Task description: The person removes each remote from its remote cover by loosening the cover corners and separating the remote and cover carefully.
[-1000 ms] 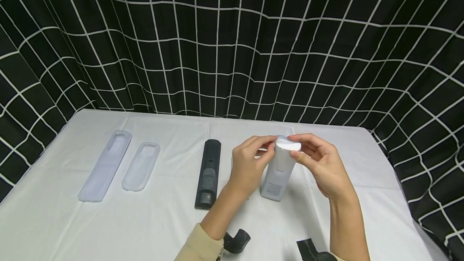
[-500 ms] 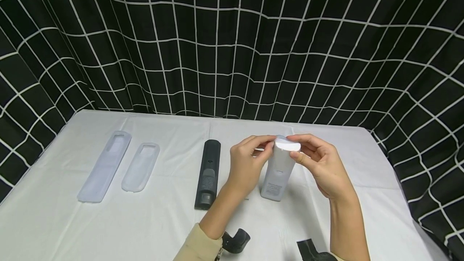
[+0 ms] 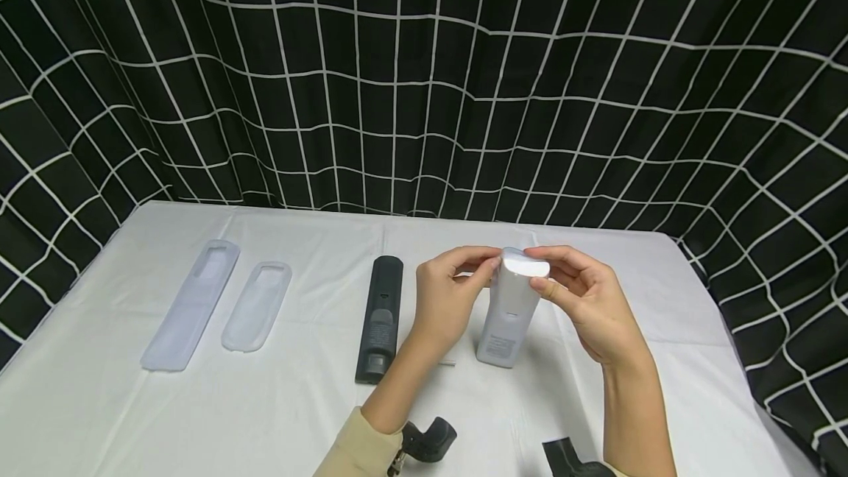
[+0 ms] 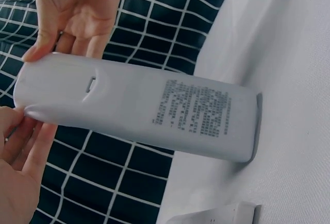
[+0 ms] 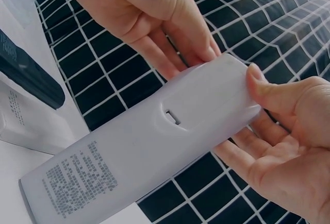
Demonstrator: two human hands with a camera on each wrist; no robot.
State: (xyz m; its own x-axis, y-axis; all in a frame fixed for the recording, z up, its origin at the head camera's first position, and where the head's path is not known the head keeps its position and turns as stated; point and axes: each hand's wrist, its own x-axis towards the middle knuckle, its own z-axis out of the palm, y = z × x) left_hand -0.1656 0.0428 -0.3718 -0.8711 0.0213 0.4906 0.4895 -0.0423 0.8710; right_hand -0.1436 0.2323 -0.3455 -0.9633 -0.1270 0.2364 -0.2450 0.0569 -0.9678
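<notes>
A white remote control (image 3: 510,315) stands on end on the table, its printed back toward me. A translucent sleeve seems to wrap it; its edge bulges at the top corner in the wrist views. My left hand (image 3: 445,293) pinches the top left corner between thumb and fingers. At the top right corner my right hand (image 3: 589,300) grips with the thumb on the back and the fingers behind. The front of the remote (image 4: 134,100) is turned away. Small print and a battery-cover notch show on its back in the right wrist view.
A black remote (image 3: 380,319) lies left of my left forearm. Beside it is another white remote (image 5: 31,118), mostly hidden from the head view. Two translucent covers (image 3: 192,308) (image 3: 258,308) lie at the left. A black-and-white grid curtain (image 3: 411,79) hangs behind the white-clothed table (image 3: 298,418).
My left hand and forearm have shifted slightly left, uncovering a bit more of a pale edge beside the forearm. The right hand and the upright remote look unmoved.
</notes>
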